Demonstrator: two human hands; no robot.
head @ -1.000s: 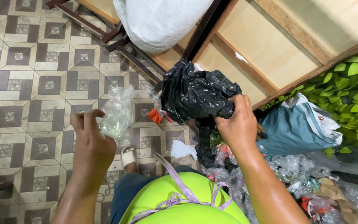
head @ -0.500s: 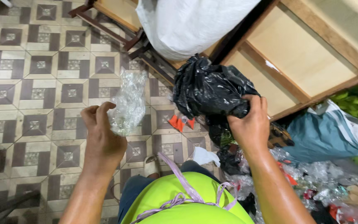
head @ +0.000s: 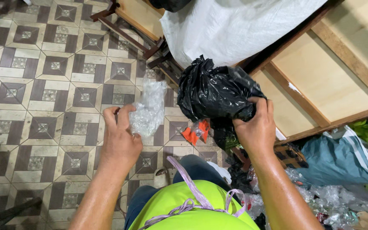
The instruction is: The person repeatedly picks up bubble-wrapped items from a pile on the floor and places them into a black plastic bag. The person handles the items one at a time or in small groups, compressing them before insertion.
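The left hand (head: 118,140) is lifting higher than a moment ago, pinching a crumpled clear plastic bag (head: 149,108) that is dangling above its fingertips. The right hand (head: 256,127) is staying clenched on the lower edge of a black plastic bag (head: 216,91), which is now hanging closer in, just beyond its knuckles. Between the two hands, lower down on the tiled floor (head: 43,85), an orange wrapper (head: 196,132) is lying. Beyond the black bag a big white sack (head: 235,25) is resting against wooden furniture (head: 320,76). Right of the right hand, a teal bag (head: 337,157) and clear plastic scraps (head: 329,200) are crowding the floor.
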